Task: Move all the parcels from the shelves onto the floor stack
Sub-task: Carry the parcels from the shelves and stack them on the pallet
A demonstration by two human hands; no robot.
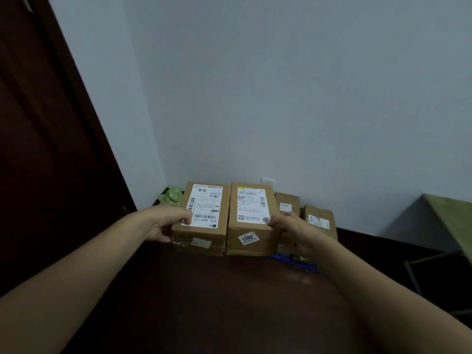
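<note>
Two rectangular brown cardboard parcels sit side by side, touching, between the hands. The left hand [166, 223] grips the left parcel [204, 213] at its outer edge, thumb on the white shipping label. The right hand [288, 228] grips the right parcel [251, 218] likewise, thumb on its top corner. Just beyond the right hand, two smaller parcels [319, 221] stand on a studded blue plastic base [293, 263]. Beyond the left hand lies a crumpled green object [172, 196], with a dark wooden door [51, 149] further left. Below the hands is a glossy dark brown floor [229, 302].
</note>
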